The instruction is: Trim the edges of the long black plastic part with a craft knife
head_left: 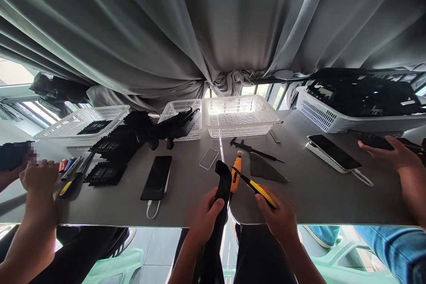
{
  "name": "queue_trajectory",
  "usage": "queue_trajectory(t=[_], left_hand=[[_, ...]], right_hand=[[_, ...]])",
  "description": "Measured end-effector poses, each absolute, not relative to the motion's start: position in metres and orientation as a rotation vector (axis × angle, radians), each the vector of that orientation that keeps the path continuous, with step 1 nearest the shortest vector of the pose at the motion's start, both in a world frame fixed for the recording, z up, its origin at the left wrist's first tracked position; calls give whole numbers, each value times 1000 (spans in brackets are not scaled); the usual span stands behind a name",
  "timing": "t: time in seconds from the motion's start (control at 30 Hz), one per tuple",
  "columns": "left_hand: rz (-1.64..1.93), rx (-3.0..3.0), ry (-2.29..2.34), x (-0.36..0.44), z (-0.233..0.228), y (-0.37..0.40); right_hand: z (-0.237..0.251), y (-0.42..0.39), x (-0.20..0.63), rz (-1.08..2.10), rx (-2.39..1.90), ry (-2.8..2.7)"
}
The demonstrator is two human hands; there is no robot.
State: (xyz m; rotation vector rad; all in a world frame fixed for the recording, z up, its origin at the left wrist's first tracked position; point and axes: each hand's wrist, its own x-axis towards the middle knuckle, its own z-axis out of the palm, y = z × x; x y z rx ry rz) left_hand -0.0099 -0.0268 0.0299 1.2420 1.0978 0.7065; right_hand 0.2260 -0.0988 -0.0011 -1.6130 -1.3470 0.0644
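My left hand [206,215] is closed around a long black piece [223,182] with a bent upper end; its lower part hangs below the table edge. In my right hand [279,217] is a yellow-and-black utility knife [262,193]. Its dark blade points up and left, apart from the black piece. Between the two, an orange tool [236,175] with a small disc at its tip lies on the table. Beyond it are a black caliper [253,147] and a dark triangular sheet [266,168]. A thin rectangular frame [209,159] rests left of them.
White baskets [242,131] line the back; the right one holds black parts [362,95]. Black pieces [113,146] pile up at left near a phone [156,177]. Another phone [334,151] lies at right. Other people's hands [41,175] work at both sides.
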Motion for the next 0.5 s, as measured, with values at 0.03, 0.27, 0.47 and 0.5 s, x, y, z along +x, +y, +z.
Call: queue_trajectory(t=[0.03,0.27,0.47,0.5], left_hand=[[710,1248,1076,-9,31,-27],[713,1304,948,-6,43,-24],[708,1272,870,-7,47,-23],[706,1266,873,-7,47,-24]], right_hand=[[-1,-99,226,71,-1610,-1339],[0,-100,228,199,-1617,-1392],[-2,-99,229,180,-1634,-1376],[-2,-99,229,190,-1631,-1382]])
